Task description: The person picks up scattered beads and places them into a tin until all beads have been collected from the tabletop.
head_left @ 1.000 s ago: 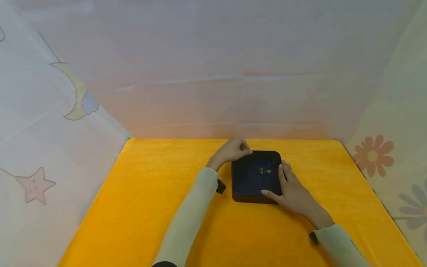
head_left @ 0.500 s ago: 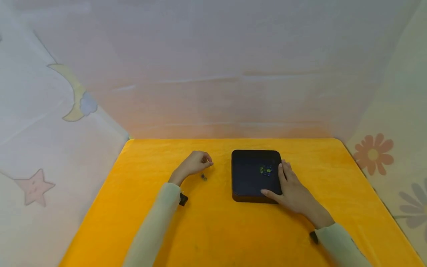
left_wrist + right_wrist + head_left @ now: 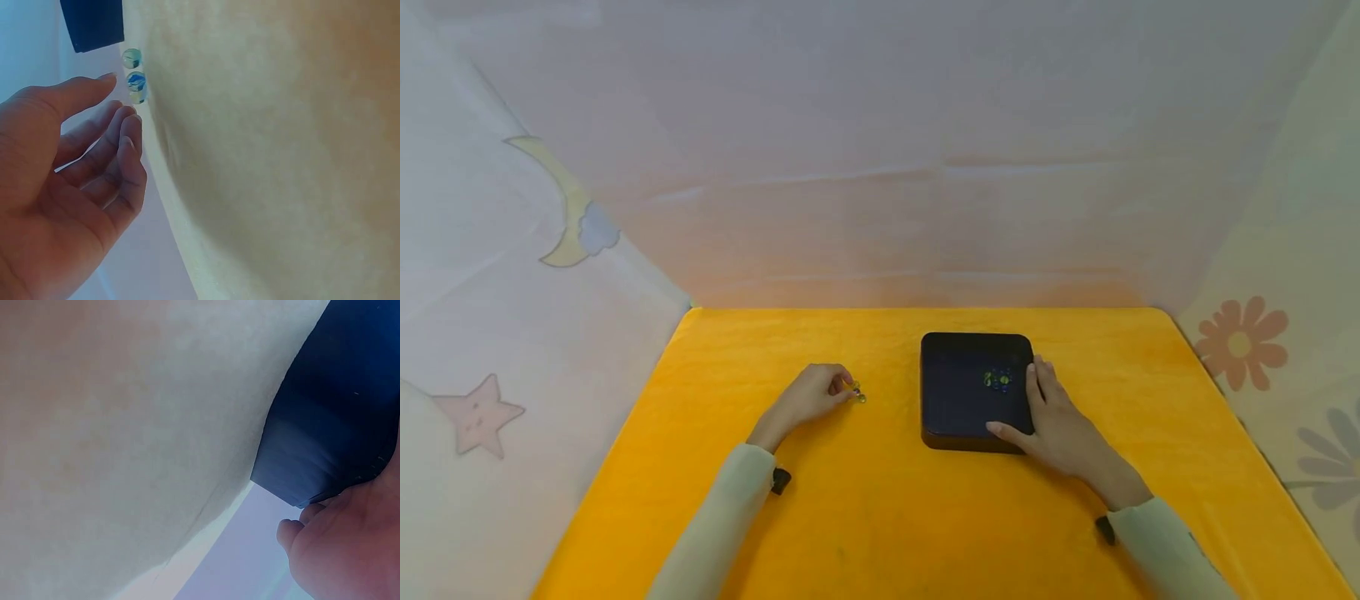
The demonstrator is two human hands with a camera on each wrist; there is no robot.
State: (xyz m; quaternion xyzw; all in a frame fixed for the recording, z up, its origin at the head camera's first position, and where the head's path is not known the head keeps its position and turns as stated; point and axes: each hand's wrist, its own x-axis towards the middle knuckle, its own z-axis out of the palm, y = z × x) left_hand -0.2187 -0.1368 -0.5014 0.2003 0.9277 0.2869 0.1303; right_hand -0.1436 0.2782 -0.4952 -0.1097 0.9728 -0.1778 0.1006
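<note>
We saw the left hand (image 3: 808, 398) resting on the yellow surface (image 3: 880, 517), its fingers (image 3: 128, 147) relaxed and loosely extended, gripping nothing, with two glass marbles (image 3: 134, 78) lying on the cloth just beyond the fingertips. The black tray (image 3: 958, 392) sat well to the right of those marbles, holding a small cluster of marbles (image 3: 997, 381) near its right side. The right hand (image 3: 1060, 429) held the tray's right edge, thumb along the front rim and fingers laid against the side.
</note>
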